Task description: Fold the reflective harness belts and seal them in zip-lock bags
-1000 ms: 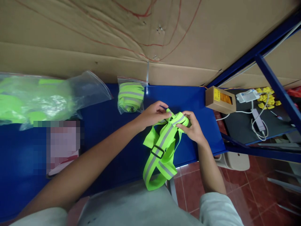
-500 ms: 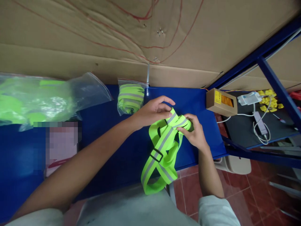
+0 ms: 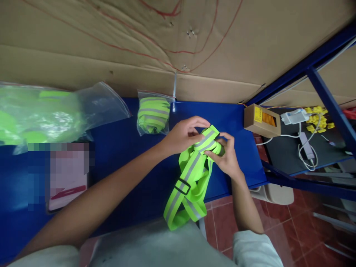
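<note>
One green strap (image 3: pixel 191 167), grey-striped, gathered in both hands over a blue table (image 3: pixel 226 115). Bunched at the top, directly between left hand and right hand, with a short flat end jutting up and away from the body. Falls from the bunch in loose loops, toward the lap and slightly leftward, past the table's near edge. On the front loop, lower than both hands, a black buckle (image 3: pixel 185 182), tilted.

At the upper left of the bunch, left hand (image 3: pixel 187 135): thumb pressed on the strap, index arched beyond it, pinching the part near the flat end. At the right of the bunch, right hand (image 3: pixel 228 159): thumb in front, other fingers curled round the far side, clasping the gathered folds. Both hands close together, with strap between.

Just beyond the left hand, a small clear bag (image 3: pixel 154 115), packed with similar striped banding. Farther left, a big clear bag (image 3: pixel 55 115) with green contents. Nearer the body, a pixelated flat item (image 3: pixel 69 170), impossible to identify, beside the left forearm. Past the right hand, by the table's far corner, a cardboard box (image 3: pixel 260 120) with something orange inside. Farther right, on a dark surface (image 3: pixel 280 152), a white adapter (image 3: pixel 294 116) and yellow pieces (image 3: pixel 317 120). Behind the table, a cardboard wall (image 3: pixel 111 29); below, red floor tiles (image 3: pixel 225 218).
</note>
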`<state>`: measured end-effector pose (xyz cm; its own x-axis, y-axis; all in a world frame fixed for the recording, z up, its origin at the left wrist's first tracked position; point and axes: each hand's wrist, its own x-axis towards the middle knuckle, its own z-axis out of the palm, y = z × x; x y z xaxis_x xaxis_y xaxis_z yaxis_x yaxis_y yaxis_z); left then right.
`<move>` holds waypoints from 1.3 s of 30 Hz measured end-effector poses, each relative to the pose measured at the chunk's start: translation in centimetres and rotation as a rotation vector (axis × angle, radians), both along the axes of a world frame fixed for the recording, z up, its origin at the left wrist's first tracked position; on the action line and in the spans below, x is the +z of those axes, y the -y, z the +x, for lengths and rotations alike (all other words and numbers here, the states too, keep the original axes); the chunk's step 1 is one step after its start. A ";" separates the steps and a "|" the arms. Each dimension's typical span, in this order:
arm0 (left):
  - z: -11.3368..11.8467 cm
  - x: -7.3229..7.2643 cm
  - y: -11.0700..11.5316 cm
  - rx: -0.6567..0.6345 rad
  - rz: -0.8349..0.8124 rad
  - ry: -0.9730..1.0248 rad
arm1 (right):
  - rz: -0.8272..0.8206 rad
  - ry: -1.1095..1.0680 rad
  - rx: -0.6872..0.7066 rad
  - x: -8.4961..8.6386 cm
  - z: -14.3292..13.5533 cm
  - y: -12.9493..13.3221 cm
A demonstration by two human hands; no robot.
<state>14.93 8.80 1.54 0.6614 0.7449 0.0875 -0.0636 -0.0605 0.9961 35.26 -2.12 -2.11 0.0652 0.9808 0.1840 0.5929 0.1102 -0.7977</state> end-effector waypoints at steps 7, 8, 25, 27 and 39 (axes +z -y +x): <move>0.8 0.9 0.6 0.159 0.241 -0.223 | 0.059 0.264 0.065 1.2 0.0 -0.2; 0.7 0.9 0.2 0.143 0.259 -0.204 | 0.064 0.232 0.055 1.4 0.1 -0.2; 2.1 -1.6 5.7 -0.264 -0.647 -0.073 | -0.044 -0.450 -0.162 2.9 0.7 -0.2; 2.1 -1.5 7.1 -0.278 -0.715 -0.034 | -0.082 -0.451 -0.154 3.3 0.3 -0.3; 0.6 -1.8 10.3 -0.196 -1.308 0.115 | -0.224 -0.239 -0.107 4.2 0.5 -1.4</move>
<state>15.55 -1.51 -0.28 0.8037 0.2164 -0.5543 -0.0486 0.9523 0.3012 35.78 -0.73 2.08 0.1850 0.9804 -0.0679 0.3847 -0.1358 -0.9130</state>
